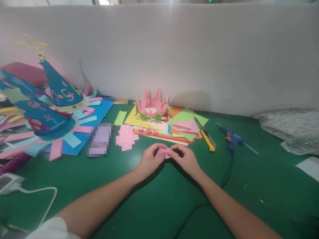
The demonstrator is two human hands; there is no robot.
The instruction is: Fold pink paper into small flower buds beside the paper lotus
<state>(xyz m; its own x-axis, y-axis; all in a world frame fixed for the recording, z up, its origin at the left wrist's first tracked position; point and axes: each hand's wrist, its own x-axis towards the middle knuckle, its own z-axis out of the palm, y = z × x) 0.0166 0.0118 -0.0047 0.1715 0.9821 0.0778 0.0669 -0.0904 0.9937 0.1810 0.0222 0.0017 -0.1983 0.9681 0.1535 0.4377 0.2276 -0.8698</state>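
Observation:
Between both hands is a small piece of pink paper, partly covered by the fingers. My left hand pinches its left side, and my right hand pinches its right side, thumbs on top. Just beyond lie several small folded pink paper roses in a row on stacked coloured paper. A pile of pink paper pieces rests left of the hands. Behind, a pink paper lotus with green leaves stands on the coloured sheets.
A yellow utility knife and a blue glue gun with a cable lie to the right. On the left are a blurred phone-like object, blue paper cone hats and a white charger. A pale partition closes off the back.

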